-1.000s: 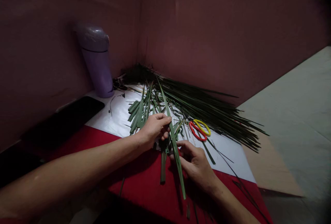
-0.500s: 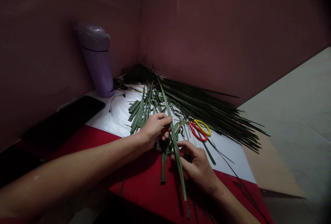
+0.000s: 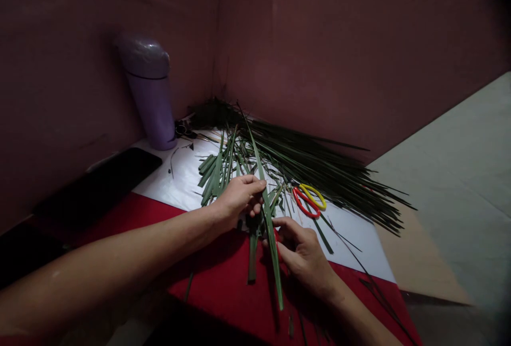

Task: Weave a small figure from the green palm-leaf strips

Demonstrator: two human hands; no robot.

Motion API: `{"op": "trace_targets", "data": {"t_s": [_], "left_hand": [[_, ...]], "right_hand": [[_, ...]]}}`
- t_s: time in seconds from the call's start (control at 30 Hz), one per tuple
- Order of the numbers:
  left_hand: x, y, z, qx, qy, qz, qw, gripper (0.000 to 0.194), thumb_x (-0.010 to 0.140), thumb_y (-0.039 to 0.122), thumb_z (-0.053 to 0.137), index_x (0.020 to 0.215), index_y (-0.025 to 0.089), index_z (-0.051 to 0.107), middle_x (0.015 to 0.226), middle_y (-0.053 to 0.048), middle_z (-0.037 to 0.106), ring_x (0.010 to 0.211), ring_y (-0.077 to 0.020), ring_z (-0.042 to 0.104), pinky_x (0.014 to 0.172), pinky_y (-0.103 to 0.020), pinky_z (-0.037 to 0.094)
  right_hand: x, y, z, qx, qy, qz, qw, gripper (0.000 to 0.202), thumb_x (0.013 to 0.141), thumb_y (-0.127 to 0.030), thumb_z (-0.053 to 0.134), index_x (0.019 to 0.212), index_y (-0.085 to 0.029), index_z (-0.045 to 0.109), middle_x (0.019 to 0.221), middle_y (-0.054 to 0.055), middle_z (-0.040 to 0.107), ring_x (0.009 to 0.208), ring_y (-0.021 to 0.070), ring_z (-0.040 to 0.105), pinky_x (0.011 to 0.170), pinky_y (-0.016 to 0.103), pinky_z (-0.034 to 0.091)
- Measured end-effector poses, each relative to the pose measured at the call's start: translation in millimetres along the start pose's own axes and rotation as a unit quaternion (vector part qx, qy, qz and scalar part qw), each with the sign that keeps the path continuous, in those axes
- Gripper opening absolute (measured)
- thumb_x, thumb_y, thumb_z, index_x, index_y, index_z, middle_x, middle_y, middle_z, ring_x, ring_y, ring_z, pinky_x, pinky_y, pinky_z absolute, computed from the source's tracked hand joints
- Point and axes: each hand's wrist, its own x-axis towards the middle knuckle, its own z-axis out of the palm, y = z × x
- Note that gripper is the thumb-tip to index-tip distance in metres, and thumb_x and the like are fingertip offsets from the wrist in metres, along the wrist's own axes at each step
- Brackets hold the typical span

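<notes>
My left hand [image 3: 245, 197] pinches a long green leaf strip [image 3: 257, 159] between thumb and fingers, about midway along it. The strip runs from the leaf pile down over the red cloth, its lower end pointing toward me. To the right, my right hand [image 3: 301, 250] has its thumb and index finger curled beside the strip's lower half. A small bright red thing [image 3: 277, 245] shows at those fingers; its kind is mostly hidden. Beneath my left hand, a thicker folded leaf piece [image 3: 252, 261] hangs over the cloth. Scissors [image 3: 307, 202] with one red and one yellow handle loop lie just beyond my right hand.
A large bundle of long leaves [image 3: 331, 170] lies along the wall. Short cut leaf pieces [image 3: 211, 175] are on the white sheet [image 3: 159, 189], which covers part of the red cloth [image 3: 223, 293]. A purple bottle [image 3: 149, 96] and a dark flat object [image 3: 131, 170] stand left.
The lower end of the leaf strip has swung slightly left. More of the red thing shows at my right fingers. Both hands stay nearly in place.
</notes>
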Motion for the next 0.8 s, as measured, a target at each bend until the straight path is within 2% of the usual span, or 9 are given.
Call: {"op": "trace_targets", "data": {"t_s": [0.43, 0.8], "left_hand": [[0.2, 0.2, -0.3, 0.01, -0.001, -0.008, 1.0, 0.019, 0.075, 0.027, 0.053, 0.062, 0.017, 0.043, 0.047, 0.004, 0.045, 0.034, -0.006, 0.043, 0.032, -0.017, 0.028], [-1.1, -0.9, -0.3, 0.016, -0.004, 0.0, 1.0, 0.019, 0.075, 0.027, 0.053, 0.062, 0.017, 0.043, 0.048, 0.004, 0.045, 0.034, -0.0058, 0.042, 0.032, -0.018, 0.028]], "right_hand": [[0.1, -1.1, -0.5, -0.03, 0.0, -0.016, 0.999, 0.019, 0.079, -0.027, 0.052, 0.095, -0.017, 0.052, 0.052, -0.007, 0.032, 0.048, 0.0087, 0.028, 0.046, 0.022, 0.024], [0.5, 0.2, -0.8, -0.074, 0.001, -0.031, 0.997, 0.02, 0.078, -0.021, 0.049, 0.098, -0.018, 0.051, 0.052, -0.007, 0.033, 0.047, 0.0094, 0.03, 0.047, 0.022, 0.025]]}}
